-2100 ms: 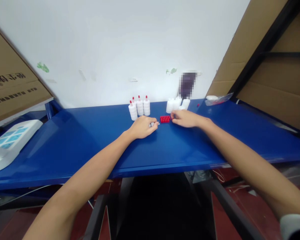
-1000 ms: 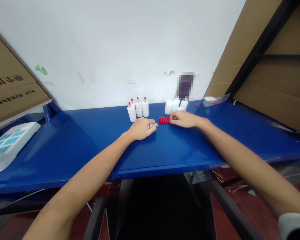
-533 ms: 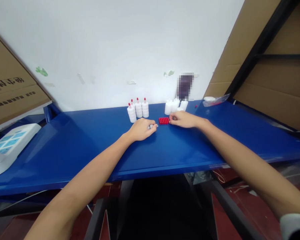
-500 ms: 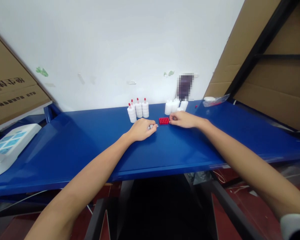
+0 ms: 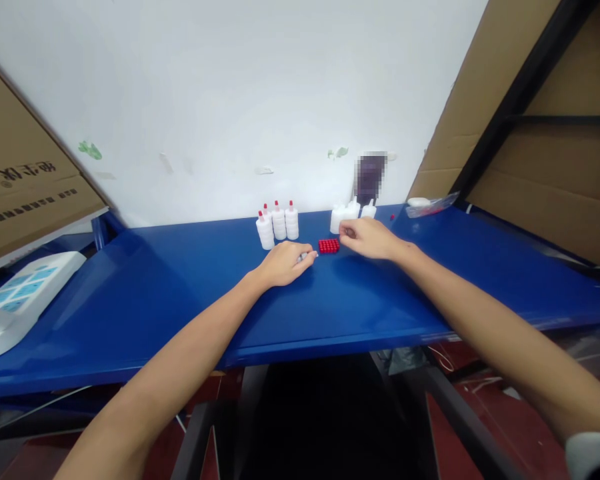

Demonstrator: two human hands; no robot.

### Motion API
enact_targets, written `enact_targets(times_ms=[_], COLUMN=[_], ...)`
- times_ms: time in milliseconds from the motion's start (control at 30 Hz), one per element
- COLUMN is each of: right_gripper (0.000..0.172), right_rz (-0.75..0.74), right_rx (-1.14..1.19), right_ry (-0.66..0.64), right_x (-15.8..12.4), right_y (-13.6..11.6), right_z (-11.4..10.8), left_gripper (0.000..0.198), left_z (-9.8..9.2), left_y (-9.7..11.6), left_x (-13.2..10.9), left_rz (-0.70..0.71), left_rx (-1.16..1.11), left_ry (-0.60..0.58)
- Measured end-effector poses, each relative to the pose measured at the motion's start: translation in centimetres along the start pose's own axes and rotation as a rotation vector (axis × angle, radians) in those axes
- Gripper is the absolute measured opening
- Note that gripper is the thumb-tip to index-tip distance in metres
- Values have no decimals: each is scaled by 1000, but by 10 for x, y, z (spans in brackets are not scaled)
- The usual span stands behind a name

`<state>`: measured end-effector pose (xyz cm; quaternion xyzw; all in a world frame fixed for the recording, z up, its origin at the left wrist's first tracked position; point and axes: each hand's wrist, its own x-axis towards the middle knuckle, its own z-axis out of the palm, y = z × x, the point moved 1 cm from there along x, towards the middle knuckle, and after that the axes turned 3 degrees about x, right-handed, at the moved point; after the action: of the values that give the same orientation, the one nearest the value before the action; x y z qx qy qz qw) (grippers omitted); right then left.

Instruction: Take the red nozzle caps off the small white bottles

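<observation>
My left hand (image 5: 286, 263) is closed around a white bottle (image 5: 303, 257), which lies sideways and is mostly hidden; a pale tip pokes out past the thumb. Just right of it, a block of small red caps (image 5: 329, 247) in rows lies on the blue table. My right hand (image 5: 367, 238) hovers at the right end of the caps, fingers curled together; whatever they may hold is hidden. Behind my left hand stand several white bottles with red tips (image 5: 279, 221). Beyond my right hand are several white bottles without red tips (image 5: 344, 217), partly covered by it.
A loose red cap (image 5: 393, 217) and a clear plastic bag (image 5: 433, 205) lie at the back right of the blue table (image 5: 180, 280). To the left sits a white device with blue panels (image 5: 27, 287). Cardboard (image 5: 545, 180) flanks the right, a printed carton (image 5: 25, 173) the left.
My right hand has risen slightly from the end of the red caps, its fingers still curled. My left hand keeps its grip on the bottle. The view has shifted slightly.
</observation>
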<state>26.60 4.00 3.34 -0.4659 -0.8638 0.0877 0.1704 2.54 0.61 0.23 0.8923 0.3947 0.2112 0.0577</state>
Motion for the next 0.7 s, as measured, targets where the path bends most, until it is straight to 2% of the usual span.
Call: enact_targets(times_ms=[67, 167, 267, 533, 700], right_gripper=[19, 24, 25, 27, 30], right_rz=[-79, -217, -280, -369, -432], right_rx=[93, 192, 209, 249, 289], right_ry=[51, -8, -34, -24, 49], right_x=[-3, -7, -9, -7, -7], right_y=[-12, -32, -43, -35, -38], right_z=[1, 9, 16, 20, 22], left_gripper=[39, 38, 36, 34, 40], left_z=[0, -1, -3, -3, -1], left_y=[0, 1, 2, 5, 2], left_x=[0, -1, -2, -3, -3], left_rz=[-4, -18, -2, 27, 31], left_rx=[-8, -34, -91, -180, -210], left_ry=[15, 68, 129, 177, 220])
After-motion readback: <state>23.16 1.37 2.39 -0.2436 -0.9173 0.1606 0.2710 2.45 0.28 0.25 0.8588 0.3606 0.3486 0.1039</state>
